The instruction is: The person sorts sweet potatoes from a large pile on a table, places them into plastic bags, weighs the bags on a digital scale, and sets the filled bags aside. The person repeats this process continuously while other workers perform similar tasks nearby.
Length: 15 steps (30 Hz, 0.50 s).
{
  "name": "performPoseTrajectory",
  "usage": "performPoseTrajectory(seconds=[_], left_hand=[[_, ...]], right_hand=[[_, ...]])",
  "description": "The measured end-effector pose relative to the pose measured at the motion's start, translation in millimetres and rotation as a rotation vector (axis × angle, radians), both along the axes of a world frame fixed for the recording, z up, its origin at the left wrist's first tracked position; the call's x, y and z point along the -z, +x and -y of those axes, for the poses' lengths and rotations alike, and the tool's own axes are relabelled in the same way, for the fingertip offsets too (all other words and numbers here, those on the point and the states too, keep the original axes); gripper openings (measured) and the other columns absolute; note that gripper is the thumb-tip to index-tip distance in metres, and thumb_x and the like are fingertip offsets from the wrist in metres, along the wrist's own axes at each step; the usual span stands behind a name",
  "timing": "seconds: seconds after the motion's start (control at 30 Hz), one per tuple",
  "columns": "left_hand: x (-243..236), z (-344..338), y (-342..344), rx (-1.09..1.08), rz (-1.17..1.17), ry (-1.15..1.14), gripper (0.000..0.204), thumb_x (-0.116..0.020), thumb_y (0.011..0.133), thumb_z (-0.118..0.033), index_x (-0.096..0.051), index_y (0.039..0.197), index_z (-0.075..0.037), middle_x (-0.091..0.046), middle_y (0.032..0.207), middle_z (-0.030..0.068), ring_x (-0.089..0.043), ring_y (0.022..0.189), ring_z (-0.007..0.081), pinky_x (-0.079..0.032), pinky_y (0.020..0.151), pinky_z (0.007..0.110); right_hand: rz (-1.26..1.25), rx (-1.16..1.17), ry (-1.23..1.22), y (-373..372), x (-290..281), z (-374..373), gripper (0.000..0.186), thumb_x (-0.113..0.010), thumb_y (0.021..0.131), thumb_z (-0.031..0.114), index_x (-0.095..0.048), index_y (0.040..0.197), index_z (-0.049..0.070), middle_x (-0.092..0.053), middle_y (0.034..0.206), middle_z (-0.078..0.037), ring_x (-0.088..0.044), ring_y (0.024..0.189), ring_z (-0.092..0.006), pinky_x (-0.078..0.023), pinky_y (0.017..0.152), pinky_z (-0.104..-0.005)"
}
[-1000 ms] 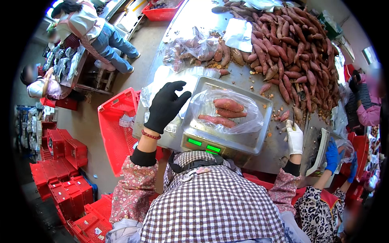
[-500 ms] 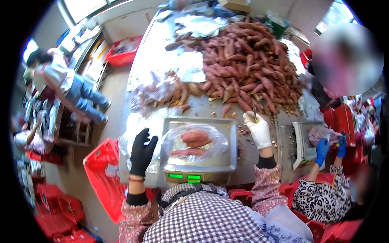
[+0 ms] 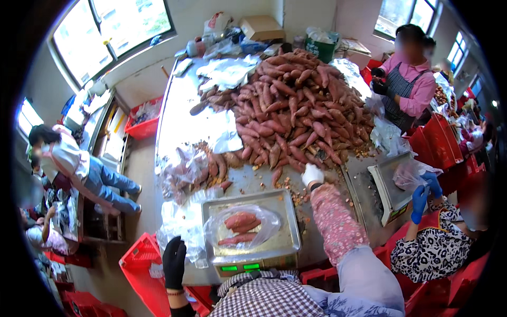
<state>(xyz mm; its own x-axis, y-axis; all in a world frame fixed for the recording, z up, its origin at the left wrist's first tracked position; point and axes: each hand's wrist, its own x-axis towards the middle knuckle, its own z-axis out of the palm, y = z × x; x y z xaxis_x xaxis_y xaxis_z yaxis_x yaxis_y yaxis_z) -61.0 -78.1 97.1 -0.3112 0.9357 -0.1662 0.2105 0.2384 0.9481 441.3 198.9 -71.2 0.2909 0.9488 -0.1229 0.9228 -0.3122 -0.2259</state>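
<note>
My left hand (image 3: 174,262), in a black glove, is raised beside the scale's left front corner, its fingers stretched up and holding nothing. My right hand (image 3: 312,174), in a white glove, reaches to the front edge of a big heap of sweet potatoes (image 3: 293,100). Its fingers look closed; what they hold is hidden at this angle. Between my arms stands a scale with a metal tray (image 3: 288,232) and green-lit displays. On the tray lies an open clear plastic bag (image 3: 269,224) with several sweet potatoes (image 3: 242,220) in it.
Clear bags (image 3: 182,171) lie left of the heap. A red crate (image 3: 142,267) stands by the table's left front. At right, a co-worker's blue-gloved hands (image 3: 420,203) hold a bag over a second scale (image 3: 388,185). Another person (image 3: 404,79) stands at the far right.
My right hand has moved forward and left to the heap; the small metal tool seen in it before is no longer plain. My left hand has lowered toward me. The view has tilted up.
</note>
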Motion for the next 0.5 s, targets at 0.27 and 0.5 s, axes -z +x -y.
performPoseTrajectory(seconds=[0.27,0.5], left_hand=[[-40,-32,49,0.082,0.243,-0.080,0.032,-0.059,0.096,-0.017,-0.058,0.122,0.002,-0.067,0.103,0.0099,-0.065,0.084,0.0167,-0.053,0.073,0.028],[-32,-125,164,0.601,0.008,0.262,0.034,-0.055,0.097,-0.021,-0.058,0.125,-0.002,-0.064,0.112,0.0098,-0.065,0.086,0.0159,-0.052,0.069,0.027]], right_hand=[[-0.804,0.146,-0.004,13,3,14,0.037,-0.068,0.086,0.041,-0.064,0.080,0.004,-0.060,0.063,-0.007,-0.057,0.050,-0.0224,-0.049,0.049,-0.0345],[-1.360,0.070,0.139,-74,-182,135,0.033,-0.067,0.093,0.021,-0.064,0.116,-0.003,-0.066,0.089,0.002,-0.053,0.073,-0.0034,-0.046,0.066,-0.0204]])
